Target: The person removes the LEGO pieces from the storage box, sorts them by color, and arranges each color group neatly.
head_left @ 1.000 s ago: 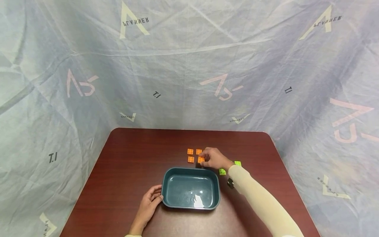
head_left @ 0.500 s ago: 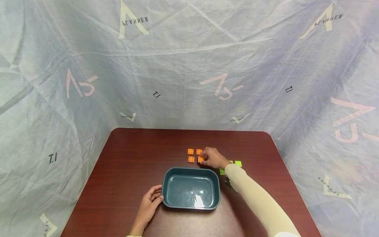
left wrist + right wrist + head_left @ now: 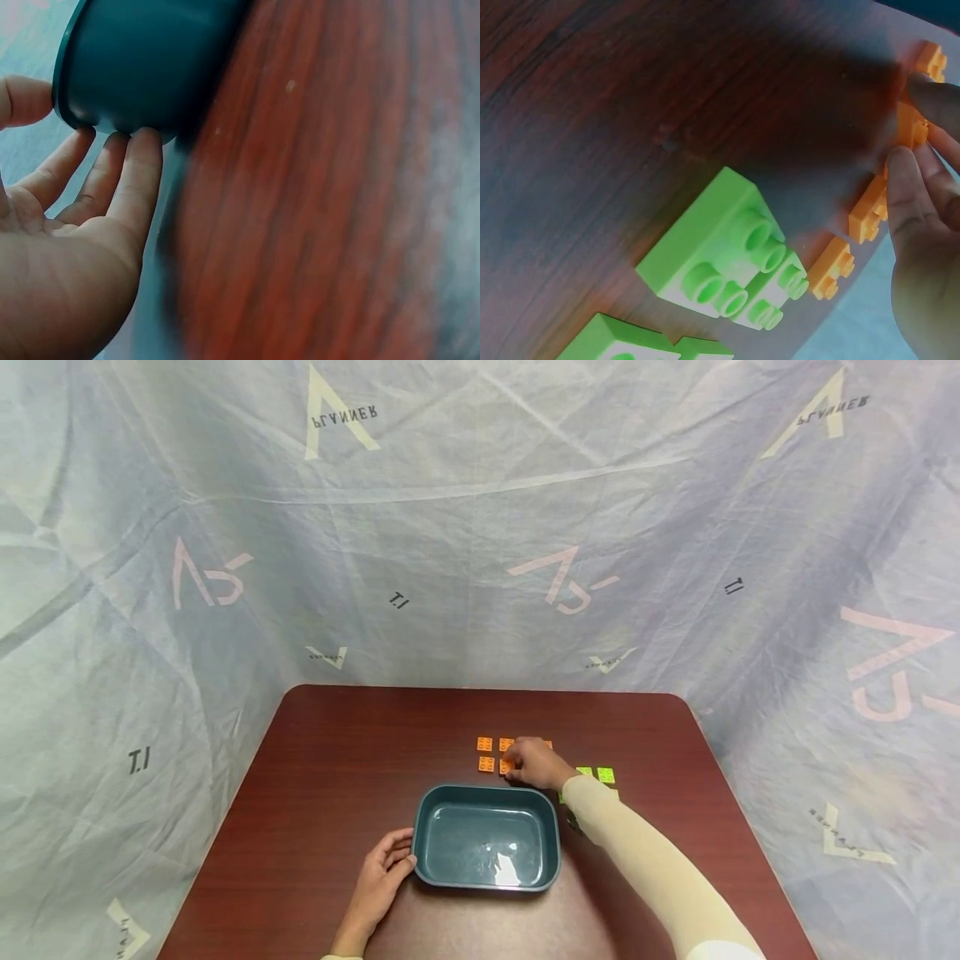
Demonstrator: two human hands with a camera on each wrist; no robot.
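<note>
An orange toy brick (image 3: pixel 507 767) is pinched between the thumb and fingers of my right hand (image 3: pixel 540 763), low over the table; the right wrist view shows the same orange brick (image 3: pixel 911 126) partly covered by the fingers. Several other orange bricks (image 3: pixel 486 764) lie studs up in short rows around it. My left hand (image 3: pixel 382 872) rests against the left side of a dark teal bin (image 3: pixel 480 843). Its fingertips (image 3: pixel 148 139) touch the outer wall, nearly straight, with the thumb at the rim. Nothing lies inside the bin.
Several lime green bricks (image 3: pixel 606 775) sit to the right, partly hidden by the right sleeve (image 3: pixel 645 860); one larger green brick (image 3: pixel 712 247) stands close under the right wrist. The brown table (image 3: pixel 360 735) backs onto a grey printed cloth (image 3: pixel 450 543).
My right hand has slid the pinched orange brick slightly left, closer to its neighbour. Another orange brick now shows behind the hand. My left hand stays against the bin.
</note>
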